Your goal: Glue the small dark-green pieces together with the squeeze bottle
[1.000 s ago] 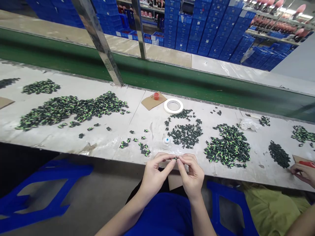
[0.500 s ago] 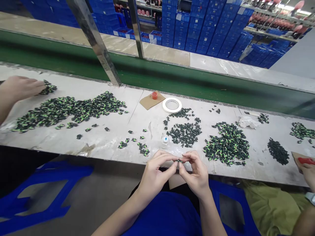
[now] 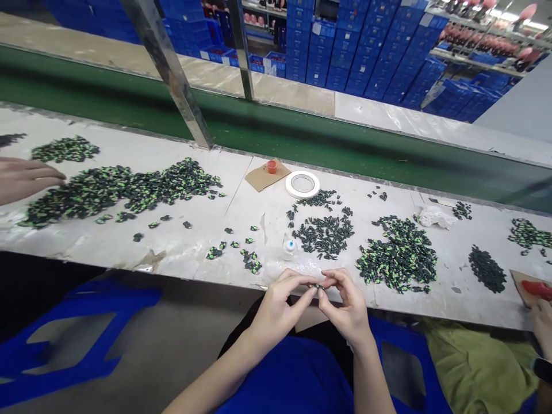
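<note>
Both hands meet just over the table's front edge. A small black-and-green piece (image 3: 318, 286) is pinched between their fingertips. My left hand (image 3: 282, 305) grips it from the left with thumb and forefinger. On the other side, my right hand (image 3: 345, 302) has its thumb and fingers closed on the same piece. Right behind them stands a small white pot with a blue tip (image 3: 290, 246). Beyond it lies a pile of small dark pieces (image 3: 325, 236). To the right is a heap of black-and-green pieces (image 3: 397, 253), and a loose cluster (image 3: 252, 261) lies to the left.
A white tape roll (image 3: 302, 184) and a red cup (image 3: 271, 167) on cardboard sit at the back. Crumpled tissue (image 3: 435, 216) lies right. A co-worker's hand (image 3: 28, 179) is by the left heap (image 3: 86, 192); another person's hand (image 3: 542, 322) is at far right. A metal post (image 3: 172, 80) rises behind.
My hands stay pinched on the small piece, slightly lower in view. The co-worker's hand at left has moved from the back pile toward the nearer heap.
</note>
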A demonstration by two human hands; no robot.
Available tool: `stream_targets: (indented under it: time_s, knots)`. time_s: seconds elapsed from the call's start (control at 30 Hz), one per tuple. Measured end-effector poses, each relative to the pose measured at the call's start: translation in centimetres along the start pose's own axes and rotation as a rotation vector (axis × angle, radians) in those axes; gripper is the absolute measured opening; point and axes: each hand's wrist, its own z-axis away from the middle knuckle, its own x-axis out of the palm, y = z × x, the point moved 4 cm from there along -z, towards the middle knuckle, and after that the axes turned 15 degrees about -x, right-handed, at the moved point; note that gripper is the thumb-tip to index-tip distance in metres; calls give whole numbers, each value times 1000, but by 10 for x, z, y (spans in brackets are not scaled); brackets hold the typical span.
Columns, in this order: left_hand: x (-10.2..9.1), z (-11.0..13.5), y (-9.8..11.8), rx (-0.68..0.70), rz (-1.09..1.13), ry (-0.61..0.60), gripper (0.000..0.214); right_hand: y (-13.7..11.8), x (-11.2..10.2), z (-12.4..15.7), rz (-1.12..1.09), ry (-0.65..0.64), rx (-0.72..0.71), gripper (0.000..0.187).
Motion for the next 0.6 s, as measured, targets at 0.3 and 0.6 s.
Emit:
stream_targets:
  time_s: [0.3, 0.6]
  knots:
    - [-63, -2, -34, 58, -454, 333, 19, 21, -65, 8, 650, 168, -22, 20]
    - [-71, -1, -49, 117, -703, 452, 16, 23, 43, -27, 338, 12, -47, 50]
